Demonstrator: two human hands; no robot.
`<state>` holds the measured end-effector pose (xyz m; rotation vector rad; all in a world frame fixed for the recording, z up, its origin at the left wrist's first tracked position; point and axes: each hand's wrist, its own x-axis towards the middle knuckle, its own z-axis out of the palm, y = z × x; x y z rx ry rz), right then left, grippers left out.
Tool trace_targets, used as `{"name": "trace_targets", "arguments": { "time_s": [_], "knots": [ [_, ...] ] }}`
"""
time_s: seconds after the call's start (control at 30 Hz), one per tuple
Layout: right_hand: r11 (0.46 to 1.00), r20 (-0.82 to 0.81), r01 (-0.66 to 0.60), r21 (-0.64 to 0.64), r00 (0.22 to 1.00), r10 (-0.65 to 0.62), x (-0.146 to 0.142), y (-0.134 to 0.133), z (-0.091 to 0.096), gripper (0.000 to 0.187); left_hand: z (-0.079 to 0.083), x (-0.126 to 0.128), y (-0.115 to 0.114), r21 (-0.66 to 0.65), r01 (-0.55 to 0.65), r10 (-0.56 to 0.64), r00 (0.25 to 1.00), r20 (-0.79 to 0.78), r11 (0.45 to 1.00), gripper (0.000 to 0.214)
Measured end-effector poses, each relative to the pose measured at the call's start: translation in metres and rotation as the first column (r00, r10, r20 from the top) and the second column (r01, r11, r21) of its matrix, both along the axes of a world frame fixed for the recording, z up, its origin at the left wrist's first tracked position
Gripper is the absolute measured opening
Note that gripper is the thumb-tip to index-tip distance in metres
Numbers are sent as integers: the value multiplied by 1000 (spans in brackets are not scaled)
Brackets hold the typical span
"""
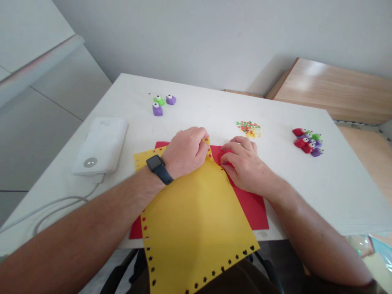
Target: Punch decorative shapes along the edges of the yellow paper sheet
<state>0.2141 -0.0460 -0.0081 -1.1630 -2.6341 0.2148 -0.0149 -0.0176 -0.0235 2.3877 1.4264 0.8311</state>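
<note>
A yellow paper sheet with star- and heart-shaped holes along its borders is bent upward, its near part hanging over the table's front edge. My left hand, wearing a dark watch on the wrist, is closed on the sheet's far edge. Whether anything else sits inside that fist is hidden. My right hand has curled fingers, thumb and fingertips pinching the sheet's right edge. Under the yellow sheet lies a red sheet, flat on the table.
Several small craft punches cluster at the right; three more punches stand at the far left. A pile of tiny paper cut-outs lies beyond my right hand. A white power bank with a cable occupies the left side of the white table.
</note>
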Motion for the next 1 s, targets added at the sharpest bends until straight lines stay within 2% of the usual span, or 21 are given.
{"name": "trace_targets", "arguments": {
  "time_s": [0.3,0.57,1.0],
  "knots": [
    [999,37,-39,21,999,38,-2,-1,-3,19,1,1,0,-11,4,-4,1000,-3,1000,17],
    [991,-66,40,128,997,-31,11,6,-1,14,2,0,0,-9,1,-1,1000,9,1000,17],
    [998,-12,36,45,999,-36,4,1,-5,14,0,0,0,-8,8,-8,1000,9,1000,18]
  ]
}}
